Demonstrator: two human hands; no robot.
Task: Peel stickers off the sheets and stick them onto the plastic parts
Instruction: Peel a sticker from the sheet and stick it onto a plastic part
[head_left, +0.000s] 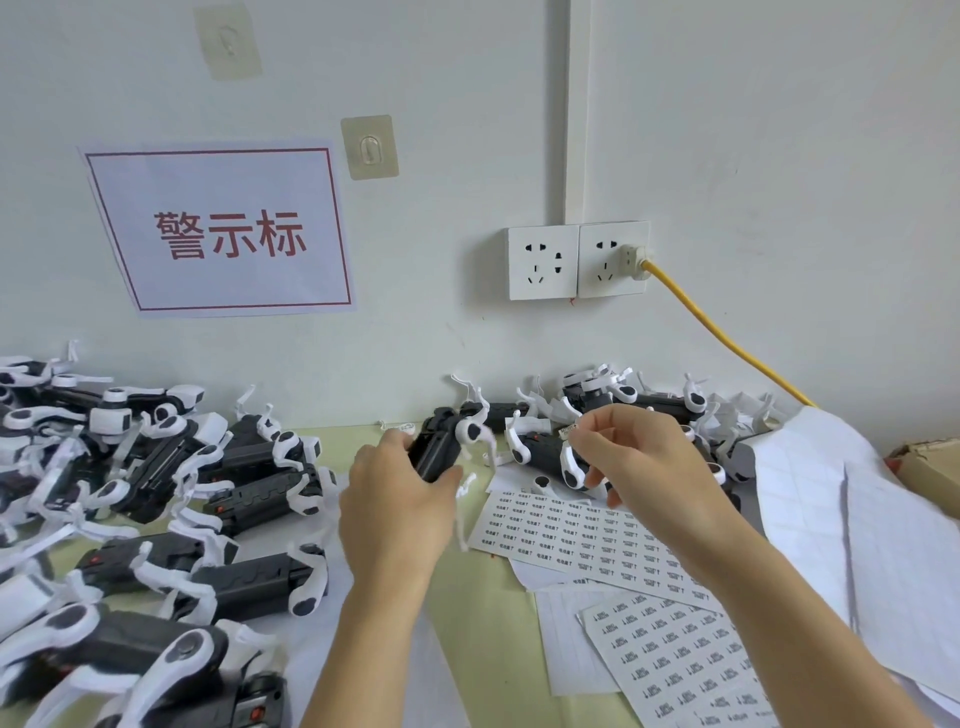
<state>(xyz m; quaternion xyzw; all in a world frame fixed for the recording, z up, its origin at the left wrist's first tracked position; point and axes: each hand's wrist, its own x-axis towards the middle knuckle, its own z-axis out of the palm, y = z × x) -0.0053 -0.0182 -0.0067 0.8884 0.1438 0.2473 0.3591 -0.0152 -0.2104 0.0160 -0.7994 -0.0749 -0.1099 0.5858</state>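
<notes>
Head view: left hand (397, 493) grips a black plastic part with white curved legs (441, 447) above the pale green table (467, 613); right hand (641, 457) pinches a small printed sticker (568, 430), over white sticker sheets (587, 540).

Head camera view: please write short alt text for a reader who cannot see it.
A person's left hand grips a black-and-white plastic part above a table while the right hand pinches a small sticker beside it. Sticker sheets lie below the hands, and more parts are piled at left.
</notes>
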